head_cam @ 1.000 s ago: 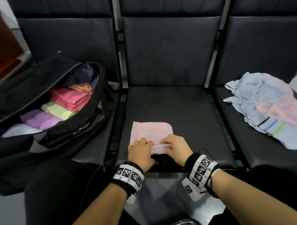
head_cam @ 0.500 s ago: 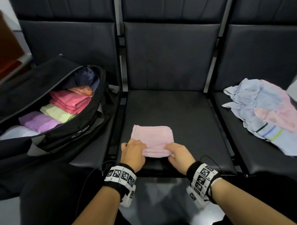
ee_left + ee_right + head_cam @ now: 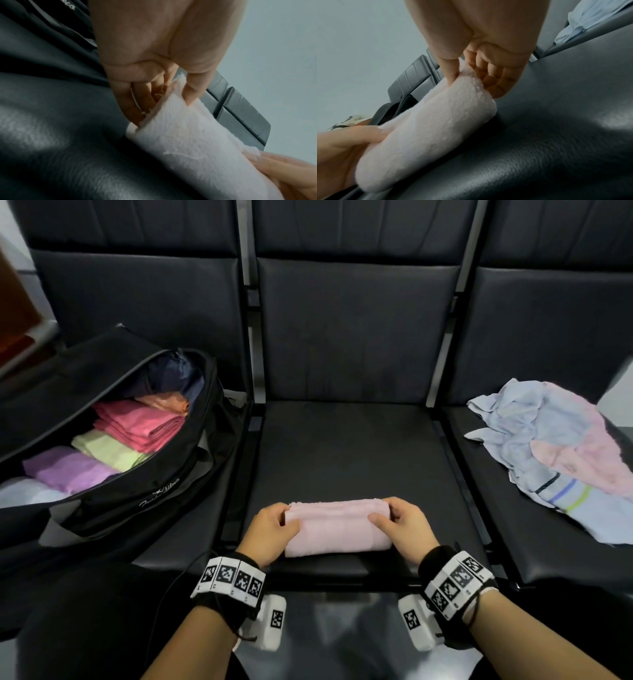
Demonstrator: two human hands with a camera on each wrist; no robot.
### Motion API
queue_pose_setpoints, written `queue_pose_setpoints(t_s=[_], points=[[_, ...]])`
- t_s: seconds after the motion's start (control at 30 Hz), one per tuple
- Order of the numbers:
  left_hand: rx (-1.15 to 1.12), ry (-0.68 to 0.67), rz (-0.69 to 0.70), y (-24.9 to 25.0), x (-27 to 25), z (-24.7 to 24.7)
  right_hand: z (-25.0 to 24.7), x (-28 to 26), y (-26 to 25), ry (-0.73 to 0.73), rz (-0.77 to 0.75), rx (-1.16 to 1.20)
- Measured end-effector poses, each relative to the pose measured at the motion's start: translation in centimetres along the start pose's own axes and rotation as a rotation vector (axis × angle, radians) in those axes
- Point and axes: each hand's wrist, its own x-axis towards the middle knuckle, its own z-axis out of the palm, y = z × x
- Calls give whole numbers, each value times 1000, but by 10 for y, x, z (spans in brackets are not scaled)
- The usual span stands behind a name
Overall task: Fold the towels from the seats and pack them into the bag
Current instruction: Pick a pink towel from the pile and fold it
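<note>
On the black middle seat (image 3: 349, 453), low in the frame's centre, your pink folded towel (image 3: 337, 527) is pinched at its ends by your left hand (image 3: 270, 530) and right hand (image 3: 404, 527), thumbs on top, with the open bag (image 3: 137, 494) at left and loose towels (image 3: 561, 453) at right.

Both forearms are bare, with no sleeves. The left hand (image 3: 272, 532) and the right hand (image 3: 407, 525) each have a black wrist band (image 3: 236, 587) behind them. Around each band goes a white strip with square black-and-white markers (image 3: 457, 580), four in a row on the left wrist. Under each wrist hangs a small white box (image 3: 272, 625) with one such marker on its side. A thin black cable (image 3: 168, 601) goes from the left band. Near the lower left, dark clothing (image 3: 85, 621) covers the leg.
</note>
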Motion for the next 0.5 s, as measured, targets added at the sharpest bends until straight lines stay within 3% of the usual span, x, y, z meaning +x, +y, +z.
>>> queue_pose_setpoints(t_s=[0.13,0.27,0.4,0.5], points=[[104,99,-57,2,5,9,8,17,9,6,87,-131],[203,179,-100,2,4,13,12,29,17,-138,192,-203],[185,187,-149,1,0,14,10,34,14,-253,162,-302],[161,191,-174,2,-1,12,10,32,7,-268,165,-226]])
